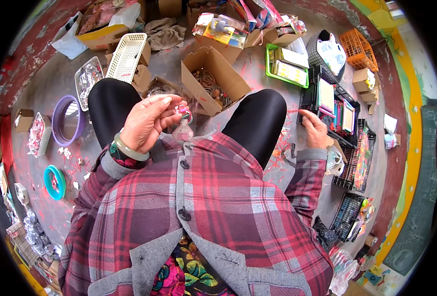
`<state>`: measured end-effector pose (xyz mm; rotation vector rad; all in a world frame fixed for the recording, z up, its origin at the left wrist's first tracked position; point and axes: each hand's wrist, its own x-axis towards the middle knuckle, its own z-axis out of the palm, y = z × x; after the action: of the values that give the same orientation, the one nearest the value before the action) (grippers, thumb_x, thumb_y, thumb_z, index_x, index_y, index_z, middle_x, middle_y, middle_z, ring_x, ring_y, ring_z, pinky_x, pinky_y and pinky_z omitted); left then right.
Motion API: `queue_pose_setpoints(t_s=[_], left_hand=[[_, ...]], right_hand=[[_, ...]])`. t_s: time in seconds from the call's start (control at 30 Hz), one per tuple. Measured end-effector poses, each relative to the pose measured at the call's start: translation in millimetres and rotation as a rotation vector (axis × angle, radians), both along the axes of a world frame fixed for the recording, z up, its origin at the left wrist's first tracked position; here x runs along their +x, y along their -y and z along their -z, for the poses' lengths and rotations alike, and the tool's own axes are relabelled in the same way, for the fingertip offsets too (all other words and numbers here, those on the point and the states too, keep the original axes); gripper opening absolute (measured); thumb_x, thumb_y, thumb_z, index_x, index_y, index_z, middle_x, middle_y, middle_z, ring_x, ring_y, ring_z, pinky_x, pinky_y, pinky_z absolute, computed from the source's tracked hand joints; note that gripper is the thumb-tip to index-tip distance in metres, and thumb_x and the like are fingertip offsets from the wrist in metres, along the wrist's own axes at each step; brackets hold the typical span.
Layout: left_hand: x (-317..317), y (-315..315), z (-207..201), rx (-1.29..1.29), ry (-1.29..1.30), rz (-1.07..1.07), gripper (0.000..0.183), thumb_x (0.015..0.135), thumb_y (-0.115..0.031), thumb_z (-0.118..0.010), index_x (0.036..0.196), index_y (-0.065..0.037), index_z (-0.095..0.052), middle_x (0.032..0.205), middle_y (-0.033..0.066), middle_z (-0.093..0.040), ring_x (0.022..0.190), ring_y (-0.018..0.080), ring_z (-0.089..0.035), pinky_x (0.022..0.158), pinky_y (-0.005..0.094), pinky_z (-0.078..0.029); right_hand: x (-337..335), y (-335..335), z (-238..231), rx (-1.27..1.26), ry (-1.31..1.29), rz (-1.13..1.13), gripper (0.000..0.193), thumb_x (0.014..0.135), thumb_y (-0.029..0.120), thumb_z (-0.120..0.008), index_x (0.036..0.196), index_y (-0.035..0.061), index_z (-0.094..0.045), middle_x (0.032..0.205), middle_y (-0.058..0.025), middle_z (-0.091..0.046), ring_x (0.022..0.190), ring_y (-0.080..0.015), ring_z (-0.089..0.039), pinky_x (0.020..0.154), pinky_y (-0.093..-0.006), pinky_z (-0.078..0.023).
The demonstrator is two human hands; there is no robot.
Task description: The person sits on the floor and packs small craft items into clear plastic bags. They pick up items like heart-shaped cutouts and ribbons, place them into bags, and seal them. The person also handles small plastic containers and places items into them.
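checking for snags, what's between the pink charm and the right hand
In the head view, the right leg and littered floor show between the pink charm and right hand.

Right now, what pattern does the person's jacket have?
The jacket is plaid, mainly red and grey, seen best in the head view.

We count two hands, one left hand (147, 124) near ten o'clock and one right hand (315, 129) near three; one pink tag (183, 132) at ten; one purple basket (55, 123) and one turquoise bowl (47, 183) near nine; one green tray (269, 60) at one; one orange crate (359, 49) at two.
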<state>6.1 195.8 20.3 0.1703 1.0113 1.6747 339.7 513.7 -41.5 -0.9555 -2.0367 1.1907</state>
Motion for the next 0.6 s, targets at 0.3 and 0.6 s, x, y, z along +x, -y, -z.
queue_pose_setpoints(t_s=[0.3,0.6], left_hand=[[-3,1,-1,-0.001,0.000,0.006,0.024,0.091,-0.011,-0.046,0.104,0.008,-0.054,0.102,0.0191,-0.060,0.091,0.0214,-0.062,0.078,0.0272,-0.052],[2,-3,-2,0.016,-0.007,-0.004,0.023,0.090,-0.011,-0.048,0.104,0.006,-0.054,0.100,0.0158,-0.061,0.088,0.0213,-0.062,0.077,0.0276,-0.052]], right_hand=[[108,1,171,-0.883,0.571,0.587,0.027,0.085,0.019,-0.054,0.107,0.0043,-0.051,0.087,-0.0066,-0.058,0.073,-0.0153,-0.056,0.064,-0.0272,-0.044],[0,-9,63,-0.438,-0.257,0.432,0.014,0.084,0.019,-0.060,0.082,0.0050,-0.060,0.067,-0.0046,-0.060,0.059,-0.0109,-0.057,0.047,-0.0206,-0.041]])
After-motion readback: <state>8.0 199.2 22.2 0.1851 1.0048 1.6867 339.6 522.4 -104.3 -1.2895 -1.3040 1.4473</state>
